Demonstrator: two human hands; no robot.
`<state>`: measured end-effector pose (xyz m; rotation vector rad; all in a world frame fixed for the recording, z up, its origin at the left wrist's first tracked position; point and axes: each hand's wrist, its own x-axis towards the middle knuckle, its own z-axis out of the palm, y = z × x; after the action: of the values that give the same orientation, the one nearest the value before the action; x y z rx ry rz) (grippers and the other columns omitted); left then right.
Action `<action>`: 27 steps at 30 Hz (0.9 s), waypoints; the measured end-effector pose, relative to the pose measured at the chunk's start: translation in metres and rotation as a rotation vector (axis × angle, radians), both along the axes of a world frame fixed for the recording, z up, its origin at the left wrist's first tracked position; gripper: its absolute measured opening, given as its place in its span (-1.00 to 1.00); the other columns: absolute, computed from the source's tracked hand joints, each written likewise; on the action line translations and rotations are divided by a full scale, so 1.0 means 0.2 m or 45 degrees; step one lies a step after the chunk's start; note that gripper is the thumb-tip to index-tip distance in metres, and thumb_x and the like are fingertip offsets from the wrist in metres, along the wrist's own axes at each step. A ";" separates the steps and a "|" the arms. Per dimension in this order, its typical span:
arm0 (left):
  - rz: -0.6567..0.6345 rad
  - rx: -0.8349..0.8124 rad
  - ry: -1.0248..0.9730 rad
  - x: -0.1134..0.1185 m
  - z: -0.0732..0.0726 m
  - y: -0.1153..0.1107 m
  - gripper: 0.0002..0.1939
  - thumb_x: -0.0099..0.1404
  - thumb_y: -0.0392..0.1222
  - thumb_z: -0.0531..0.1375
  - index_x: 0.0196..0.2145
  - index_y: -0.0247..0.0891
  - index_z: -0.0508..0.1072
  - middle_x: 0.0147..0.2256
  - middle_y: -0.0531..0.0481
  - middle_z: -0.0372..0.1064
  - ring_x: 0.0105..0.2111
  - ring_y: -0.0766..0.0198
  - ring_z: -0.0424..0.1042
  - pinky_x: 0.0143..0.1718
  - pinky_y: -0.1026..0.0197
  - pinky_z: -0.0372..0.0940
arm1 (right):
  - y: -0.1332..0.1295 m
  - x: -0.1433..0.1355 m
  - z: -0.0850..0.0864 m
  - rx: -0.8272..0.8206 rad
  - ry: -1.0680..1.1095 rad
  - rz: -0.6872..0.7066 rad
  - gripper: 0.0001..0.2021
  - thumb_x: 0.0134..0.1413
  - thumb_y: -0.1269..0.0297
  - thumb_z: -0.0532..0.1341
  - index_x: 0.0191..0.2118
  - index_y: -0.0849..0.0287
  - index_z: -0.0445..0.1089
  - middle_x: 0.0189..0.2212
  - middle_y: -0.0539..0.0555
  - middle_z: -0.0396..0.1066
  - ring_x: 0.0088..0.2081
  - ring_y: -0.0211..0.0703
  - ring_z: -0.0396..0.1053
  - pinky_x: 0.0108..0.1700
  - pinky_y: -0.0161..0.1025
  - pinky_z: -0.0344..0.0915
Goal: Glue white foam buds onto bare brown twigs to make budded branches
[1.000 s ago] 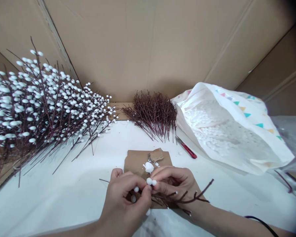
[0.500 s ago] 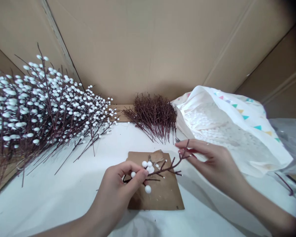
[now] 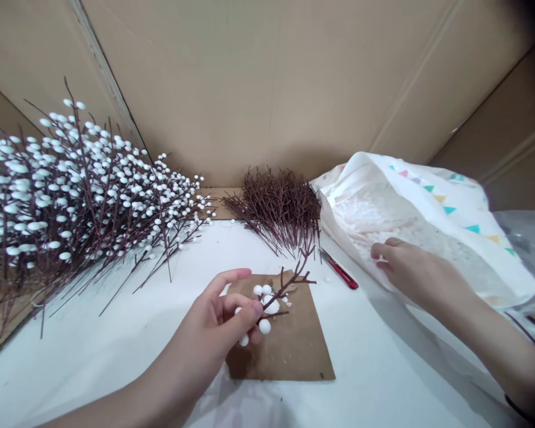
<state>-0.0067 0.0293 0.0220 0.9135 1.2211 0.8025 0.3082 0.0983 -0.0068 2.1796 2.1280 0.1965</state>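
Above a brown cardboard piece (image 3: 294, 351), my left hand (image 3: 227, 321) pinches a dark brown twig (image 3: 289, 286) between thumb and fingers. A few white balls sit on the twig near my fingertips, while its upper right branches are bare. A white blob lies on the cardboard behind the twig. My right hand (image 3: 405, 264) is over the opening of a white bag (image 3: 446, 196) full of small white balls. Its fingers are curled together, and anything between them is too small to make out. A red-handled tool (image 3: 342, 272) lies on the white table beside the bag.
A large heap of twigs with white balls (image 3: 84, 184) fills the left side. Bare brown twigs (image 3: 280, 205) lie bundled at the back centre. Cardboard walls (image 3: 267, 89) stand behind the white table (image 3: 138, 345). Clear plastic (image 3: 526, 238) lies at the far right.
My right hand has moved right, away from the twig to the bag's opening. The red-handled tool now shows on the table. My left hand has turned the twig more upright, its index finger lifted.
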 end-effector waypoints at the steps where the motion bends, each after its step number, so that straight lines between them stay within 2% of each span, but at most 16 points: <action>1: -0.015 -0.021 -0.020 0.00 0.00 0.00 -0.60 0.26 -0.05 0.21 0.03 -0.14 0.29 -0.51 0.17 0.33 -0.47 0.36 0.29 -0.38 0.31 0.12 | 0.00 0.01 0.01 -0.003 -0.019 -0.029 -0.83 0.14 0.47 0.03 -0.32 0.16 0.35 -0.26 0.20 0.39 -0.33 -0.06 0.41 -0.47 -0.25 -0.01; 3: -0.046 -0.056 -0.042 -0.01 -0.01 -0.01 -0.63 0.30 -0.03 0.17 0.03 -0.11 0.31 -0.49 0.16 0.29 -0.45 0.37 0.29 -0.38 0.32 0.11 | 0.01 0.03 0.02 -0.040 -0.052 -0.068 -0.83 0.15 0.47 0.01 -0.28 0.18 0.33 -0.25 0.24 0.39 -0.29 0.00 0.42 -0.48 -0.25 -0.01; 10: -0.023 -0.109 -0.150 0.00 0.00 0.00 -0.75 0.25 -0.03 0.22 -0.19 -0.16 0.31 -0.47 0.15 0.29 -0.51 0.41 0.26 -0.44 0.33 0.14 | -0.01 0.04 0.03 -0.136 -0.075 -0.064 -0.76 0.15 0.46 -0.05 -0.41 0.14 0.31 -0.33 0.23 0.44 -0.32 0.01 0.42 -0.46 -0.22 0.01; 13: 0.025 -0.134 -0.145 0.00 0.00 0.01 -0.70 0.19 -0.12 0.27 -0.15 -0.13 0.29 -0.49 0.18 0.27 -0.52 0.38 0.28 -0.43 0.30 0.21 | -0.02 0.03 0.03 -0.171 -0.076 -0.034 -0.76 0.12 0.47 -0.04 -0.42 0.13 0.32 -0.35 0.24 0.45 -0.32 0.03 0.43 -0.44 -0.21 0.02; 16: 0.055 -0.157 -0.120 0.01 -0.01 0.02 -0.62 0.17 -0.16 0.27 -0.07 -0.08 0.27 -0.49 0.18 0.29 -0.53 0.36 0.30 -0.39 0.24 0.27 | -0.03 0.04 0.02 -0.191 -0.078 -0.009 -0.78 0.09 0.48 -0.02 -0.34 0.13 0.35 -0.32 0.27 0.47 -0.32 0.05 0.44 -0.44 -0.21 0.01; 18: 0.064 -0.170 -0.095 0.01 0.00 0.02 -0.66 0.18 -0.16 0.25 -0.09 -0.08 0.29 -0.49 0.17 0.30 -0.52 0.36 0.31 -0.38 0.22 0.28 | -0.03 0.05 0.02 -0.196 -0.079 0.023 -0.79 0.09 0.48 -0.01 -0.31 0.12 0.33 -0.32 0.26 0.47 -0.33 0.02 0.43 -0.42 -0.21 0.01; 21: 0.074 -0.182 -0.080 0.01 -0.01 0.02 -0.78 0.19 -0.19 0.23 -0.19 -0.11 0.32 -0.50 0.16 0.30 -0.50 0.36 0.31 -0.34 0.22 0.29 | -0.04 0.04 0.02 -0.190 -0.088 0.059 -0.80 0.06 0.53 0.00 -0.38 0.12 0.28 -0.38 0.21 0.49 -0.33 -0.02 0.42 -0.36 -0.19 0.00; 24: 0.050 -0.195 -0.106 0.01 -0.03 0.02 -0.87 0.23 -0.15 0.20 -0.27 -0.12 0.30 -0.52 0.15 0.31 -0.51 0.38 0.29 -0.31 0.21 0.29 | -0.03 0.03 0.00 -0.172 -0.095 0.066 -0.80 0.02 0.59 0.02 -0.42 0.14 0.27 -0.43 0.17 0.49 -0.33 -0.01 0.42 -0.31 -0.16 -0.01; 27: 0.039 -0.202 -0.151 0.01 -0.06 0.01 -0.84 0.27 -0.06 0.17 -0.34 -0.14 0.27 -0.55 0.15 0.31 -0.54 0.39 0.27 -0.36 0.25 0.28 | -0.03 0.03 -0.03 -0.128 -0.081 0.084 -0.81 -0.03 0.60 0.05 -0.46 0.15 0.26 -0.46 0.16 0.46 -0.34 0.02 0.40 -0.32 -0.17 0.01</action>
<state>-0.0041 0.0319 0.0095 0.7103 1.1793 0.7618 0.3151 0.0922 -0.0118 2.0233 2.1285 0.1574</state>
